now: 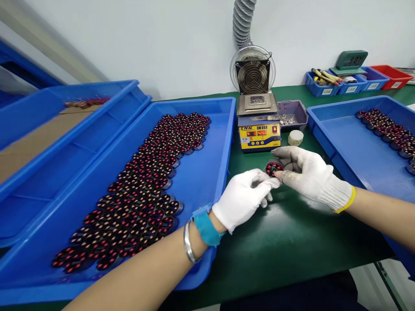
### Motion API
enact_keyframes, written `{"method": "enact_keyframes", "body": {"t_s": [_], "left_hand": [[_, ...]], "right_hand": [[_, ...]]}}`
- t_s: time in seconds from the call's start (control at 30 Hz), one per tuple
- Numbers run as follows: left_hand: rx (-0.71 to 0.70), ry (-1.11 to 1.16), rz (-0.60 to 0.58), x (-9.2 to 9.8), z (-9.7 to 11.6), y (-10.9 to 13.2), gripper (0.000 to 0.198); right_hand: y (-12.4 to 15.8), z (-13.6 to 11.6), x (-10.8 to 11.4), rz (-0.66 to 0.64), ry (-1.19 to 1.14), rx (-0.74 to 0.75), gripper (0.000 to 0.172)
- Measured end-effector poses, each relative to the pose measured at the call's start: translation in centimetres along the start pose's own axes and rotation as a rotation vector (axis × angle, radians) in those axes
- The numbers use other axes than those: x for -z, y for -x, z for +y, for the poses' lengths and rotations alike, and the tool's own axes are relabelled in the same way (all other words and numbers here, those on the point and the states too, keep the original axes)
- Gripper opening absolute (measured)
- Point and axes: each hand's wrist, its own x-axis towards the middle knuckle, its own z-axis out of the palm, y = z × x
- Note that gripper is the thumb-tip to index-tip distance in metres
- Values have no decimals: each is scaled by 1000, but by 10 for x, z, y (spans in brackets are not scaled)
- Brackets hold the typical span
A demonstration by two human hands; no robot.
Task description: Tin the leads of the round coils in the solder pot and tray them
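Observation:
A small round motor stator, black-rimmed with red copper windings, is held up over the green table in front of the solder pot. My right hand, in a white glove with greyed fingertips, grips it between thumb and fingers. From the left, my left hand, gloved in white, is closed with its fingertips at the stator's lower left edge. Whatever fine wire may be in those fingertips is too small to make out. Many similar stators lie packed in the blue tray beside my left arm.
More stators lie in another blue tray at right. Behind the hands are a round white pad, a purple bin, a fan and small tool bins. An empty-looking cardboard-lined crate stands far left.

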Motion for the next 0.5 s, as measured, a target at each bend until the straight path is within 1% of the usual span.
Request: {"method": "enact_keyframes", "body": {"t_s": [0.03, 0.13, 0.17, 0.2, 0.23, 0.3, 0.33, 0.37, 0.4, 0.43, 0.5], "left_hand": [[-36, 17, 55, 1, 0, 2, 23], [-159, 51, 275, 8, 3, 5, 23], [-171, 63, 311, 9, 4, 5, 24], [-159, 69, 305, 9, 5, 5, 26], [-124, 63, 253, 9, 5, 4, 27], [-45, 36, 103, 5, 4, 2, 28], [-24, 28, 52, 3, 3, 1, 26], [-23, 29, 37, 2, 2, 1, 23], [-38, 39, 57, 2, 2, 1, 20], [-67, 56, 104, 3, 2, 1, 19], [-137, 90, 225, 7, 2, 2, 18]], "right_hand": [[0, 0, 1, 9, -7, 0, 43], [-3, -2, 3, 37, -75, -15, 44], [-3, -2, 4, 39, -106, -17, 44], [-4, -2, 3, 40, -130, -14, 43], [-3, -2, 2, 39, -142, -6, 43], [-2, -2, 0, 46, -138, 23, 42], [-1, -1, -1, 47, -122, 39, 41], [0, -1, -2, 47, -102, 51, 41], [1, 0, -3, 45, -83, 58, 41], [1, 0, -3, 44, -71, 61, 41], [3, 0, -2, 49, -71, 59, 42]]}}
